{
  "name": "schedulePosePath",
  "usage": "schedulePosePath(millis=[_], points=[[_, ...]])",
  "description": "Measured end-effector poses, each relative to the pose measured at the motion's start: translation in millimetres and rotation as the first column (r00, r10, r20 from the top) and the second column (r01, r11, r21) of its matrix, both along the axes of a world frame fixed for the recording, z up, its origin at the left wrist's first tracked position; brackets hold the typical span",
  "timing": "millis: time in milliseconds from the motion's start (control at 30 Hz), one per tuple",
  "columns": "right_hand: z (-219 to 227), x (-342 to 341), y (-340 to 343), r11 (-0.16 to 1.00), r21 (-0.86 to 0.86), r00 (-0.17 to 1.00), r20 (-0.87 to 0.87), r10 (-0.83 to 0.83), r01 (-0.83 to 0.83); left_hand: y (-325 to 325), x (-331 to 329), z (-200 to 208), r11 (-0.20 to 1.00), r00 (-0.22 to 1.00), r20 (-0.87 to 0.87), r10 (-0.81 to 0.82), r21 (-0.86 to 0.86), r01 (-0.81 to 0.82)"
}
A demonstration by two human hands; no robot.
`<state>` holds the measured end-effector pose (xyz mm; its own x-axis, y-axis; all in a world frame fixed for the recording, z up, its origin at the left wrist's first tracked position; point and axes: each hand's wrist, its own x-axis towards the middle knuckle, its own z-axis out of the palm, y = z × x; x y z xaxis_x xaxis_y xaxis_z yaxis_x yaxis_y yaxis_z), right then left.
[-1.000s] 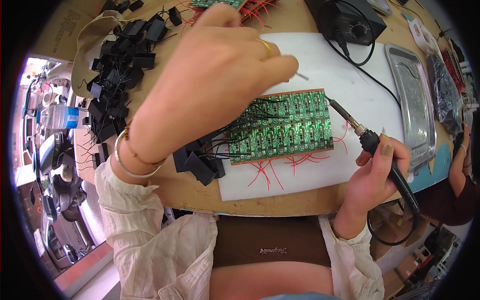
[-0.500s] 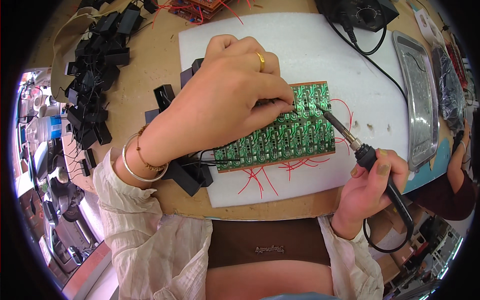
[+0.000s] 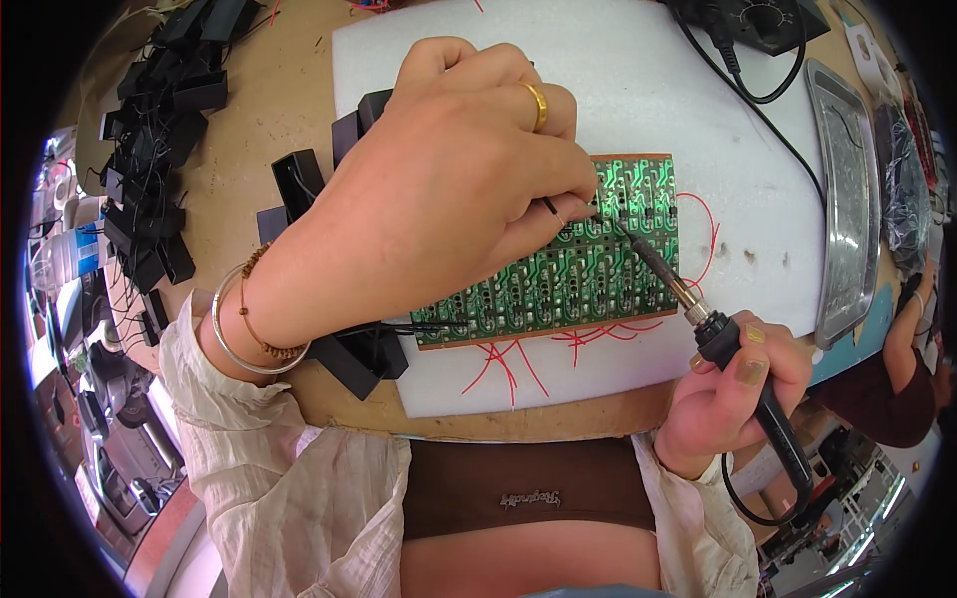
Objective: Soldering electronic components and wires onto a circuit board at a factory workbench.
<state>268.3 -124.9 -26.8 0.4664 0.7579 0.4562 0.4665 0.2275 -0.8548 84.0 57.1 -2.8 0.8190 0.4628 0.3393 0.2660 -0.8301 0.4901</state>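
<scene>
A green circuit board panel (image 3: 558, 284) lies on a white foam sheet, with thin red wires (image 3: 508, 369) sticking out from under its edges. Over the panel's upper left, my left hand (image 3: 469, 159) pinches a thin black wire (image 3: 551, 207), its end down at the board. My right hand (image 3: 733, 389) grips a soldering iron (image 3: 713, 334) by its black handle. The iron's tip is at the board, just right of my left fingertips. Black boxes (image 3: 357, 359) with black leads sit at the panel's left, partly covered by my left forearm.
The white foam sheet (image 3: 738, 149) covers the table's middle. Many black boxes (image 3: 164, 149) are heaped at the left. A soldering station (image 3: 768, 20) stands at the back right, its cable running beside a metal tray (image 3: 847, 199). Another person's arm (image 3: 905, 339) shows at the far right.
The iron's tip has moved left and slightly down, closer to my left fingertips. My left hand keeps its pinch on the wire. The whole view has shifted a little.
</scene>
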Motion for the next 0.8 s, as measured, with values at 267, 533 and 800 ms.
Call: schedulePosePath(millis=[267, 533, 800], points=[[0.0, 0.1, -1.0, 0.999, -0.022, 0.999, -0.021, 0.038, -0.038, 0.1, 0.1, -0.8, 1.000, 1.000, 0.002, -0.004, 0.011, 0.004], [0.0, -1.5, -1.1, 1.000, -0.008, 0.997, -0.075, 0.024, -0.025, 0.2, 0.5, -1.4, 1.000, 1.000, 0.006, -0.003, 0.006, 0.003], [3.0, -2.8, 0.9, 0.999, -0.037, 0.999, -0.044, 0.003, -0.005, 1.7, -0.6, 0.2, 0.998, 0.999, -0.006, -0.035, 0.053, 0.035]])
